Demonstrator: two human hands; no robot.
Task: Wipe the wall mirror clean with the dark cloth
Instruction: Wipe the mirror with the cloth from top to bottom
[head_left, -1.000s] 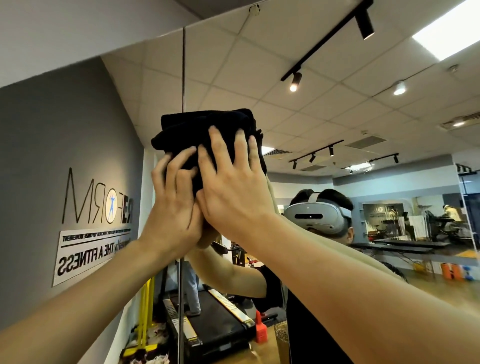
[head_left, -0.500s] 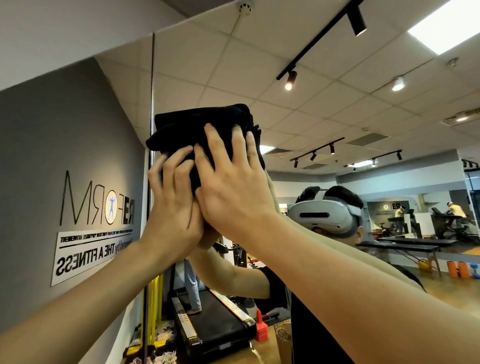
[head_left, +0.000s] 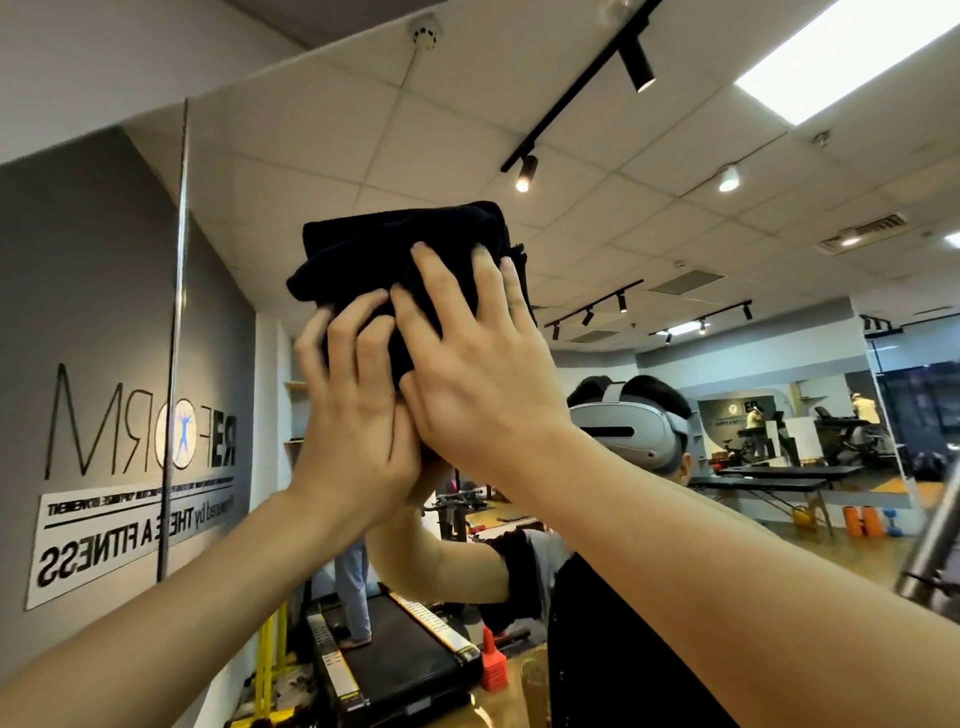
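Mid-wipe: left hand (head_left: 358, 410) and right hand (head_left: 478, 374), fingers flat, press the dark cloth (head_left: 400, 260) high against the wall mirror (head_left: 675, 234); the next stroke likely needs steady pressure.

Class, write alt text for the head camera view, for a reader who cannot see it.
Two bare hands, the left hand and the right hand, press a folded dark cloth flat against a large wall mirror, high up. The mirror reflects a gym ceiling, a black treadmill and the person wearing a grey headset.
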